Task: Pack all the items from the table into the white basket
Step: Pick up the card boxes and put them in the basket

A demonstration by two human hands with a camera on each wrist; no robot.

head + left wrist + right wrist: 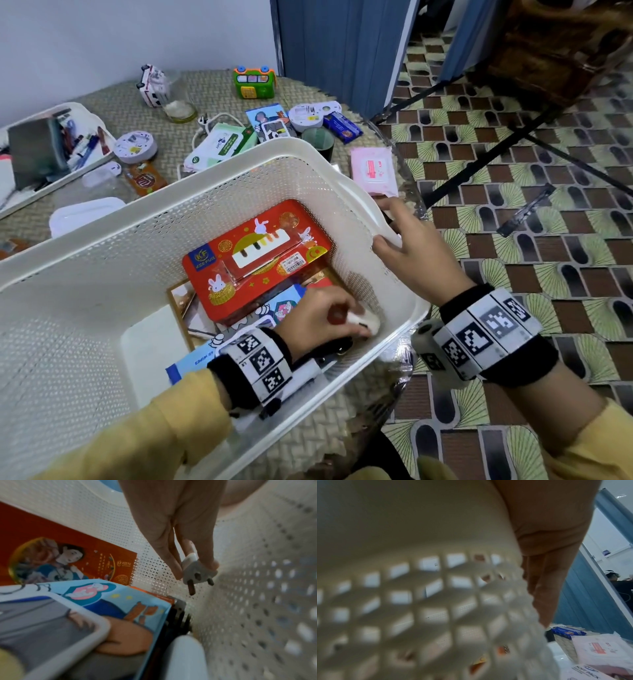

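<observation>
In basket (pixel 212 192): left hand (pixel 318 317) pinching plug (pixel 197 572)

left hand (pixel 322 317) reaching down with fingertips pinched together, right hand (pixel 416 253) extended forward, fingers curled in a grip.

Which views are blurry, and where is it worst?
Head view: sharp, edges bowed by the wide lens. Left wrist: plug fairly clear, book and near basket wall soft. Right wrist: worst, basket lattice blurred right against the lens, right hand soft.
</observation>
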